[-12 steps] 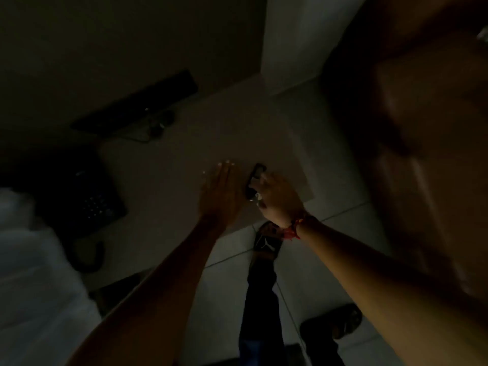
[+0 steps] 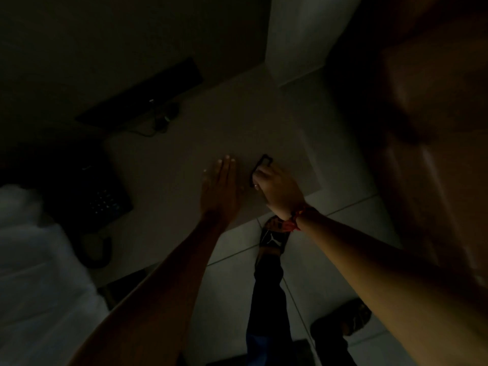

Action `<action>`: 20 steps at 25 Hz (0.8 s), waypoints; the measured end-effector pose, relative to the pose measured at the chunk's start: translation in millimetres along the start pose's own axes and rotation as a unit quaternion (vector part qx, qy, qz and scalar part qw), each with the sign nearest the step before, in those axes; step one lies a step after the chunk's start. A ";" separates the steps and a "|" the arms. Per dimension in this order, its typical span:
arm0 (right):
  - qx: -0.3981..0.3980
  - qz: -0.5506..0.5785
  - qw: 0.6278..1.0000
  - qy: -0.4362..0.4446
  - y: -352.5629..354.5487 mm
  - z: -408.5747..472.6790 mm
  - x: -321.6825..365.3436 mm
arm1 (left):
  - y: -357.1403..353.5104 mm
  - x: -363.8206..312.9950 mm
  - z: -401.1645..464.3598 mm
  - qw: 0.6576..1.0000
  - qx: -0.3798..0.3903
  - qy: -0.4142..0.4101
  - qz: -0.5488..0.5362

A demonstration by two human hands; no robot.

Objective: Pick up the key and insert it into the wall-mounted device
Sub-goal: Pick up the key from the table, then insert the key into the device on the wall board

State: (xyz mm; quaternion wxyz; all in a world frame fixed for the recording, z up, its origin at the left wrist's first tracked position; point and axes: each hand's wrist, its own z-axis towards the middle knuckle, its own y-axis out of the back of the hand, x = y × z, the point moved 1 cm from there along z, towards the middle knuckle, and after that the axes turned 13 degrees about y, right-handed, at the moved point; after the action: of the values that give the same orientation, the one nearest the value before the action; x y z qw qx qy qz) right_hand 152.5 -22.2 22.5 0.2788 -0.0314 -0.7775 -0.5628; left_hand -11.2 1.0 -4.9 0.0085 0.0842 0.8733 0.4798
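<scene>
The right hand curls over the dark key on the table; the left hand lies flat, spread. Best pinch firmly before lifting.

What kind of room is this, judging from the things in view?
Probably a hotel room or bedroom, though it is very dark. A desk telephone sits on a pale table, white bedding lies at the left, and the floor is tiled.

Right hand slid fwd over dark key item; rest same.
</scene>
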 end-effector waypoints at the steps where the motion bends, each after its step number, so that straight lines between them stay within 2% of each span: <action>1: -0.015 0.013 1.000 -0.007 12.4 -3.3 0.1 | 12.5 -4.0 -3.2 1.000 -0.003 -0.006 0.008; 6: -0.103 0.081 0.991 -0.034 115.7 -27.2 4.1 | 120.7 -46.5 -11.1 0.997 -0.050 -0.040 -0.030; 11: -0.223 0.097 0.965 -0.100 259.9 -73.3 -6.3 | 266.7 -117.9 -36.1 0.983 -0.140 -0.118 -0.013; 17: -0.398 0.050 0.905 -0.142 470.0 -195.3 -16.5 | 444.0 -227.6 -114.4 0.951 -0.224 -0.202 -0.061; 20: -0.490 0.065 0.849 -0.188 560.9 -285.6 -12.9 | 515.9 -300.7 -183.9 0.922 -0.267 -0.270 -0.074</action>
State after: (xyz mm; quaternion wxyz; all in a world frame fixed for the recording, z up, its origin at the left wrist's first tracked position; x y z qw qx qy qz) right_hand 480.5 -69.3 557.7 0.1114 -0.3195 -0.4345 -0.8347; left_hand 339.3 71.4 507.5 0.3018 0.1402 0.6813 0.6520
